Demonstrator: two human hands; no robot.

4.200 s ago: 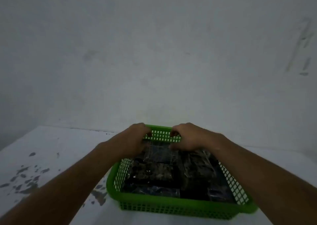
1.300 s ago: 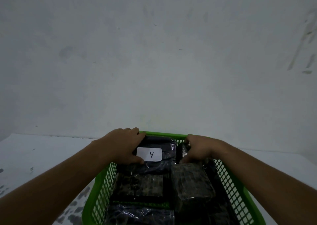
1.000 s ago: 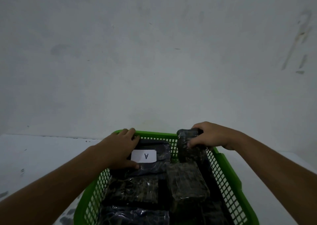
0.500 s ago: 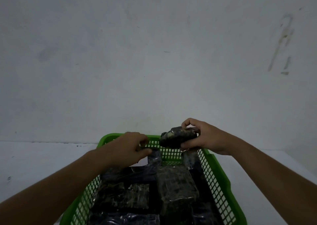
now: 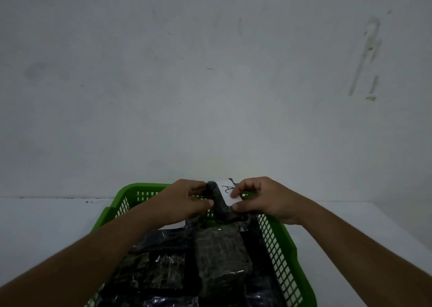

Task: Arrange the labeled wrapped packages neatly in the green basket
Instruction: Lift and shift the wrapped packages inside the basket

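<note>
A green slatted basket (image 5: 284,248) stands on the white table and holds several dark, plastic-wrapped packages. One thick package (image 5: 221,253) lies on top near the middle. Above the basket's far rim I hold a dark wrapped package (image 5: 221,207) with a white label marked "A" facing up. My left hand (image 5: 184,200) grips its left end. My right hand (image 5: 261,200) pinches its right side over the label's edge. The package is lifted clear of the others and tilted.
A bare pale wall with scuff marks rises just behind the basket. The white table (image 5: 46,224) runs left and right of the basket, and its right edge (image 5: 397,243) falls away near my right forearm.
My right hand lifted a package out of the basket's far right corner. My left hand left the packages in the basket and joined it. The package has turned, so its label "A" shows.
</note>
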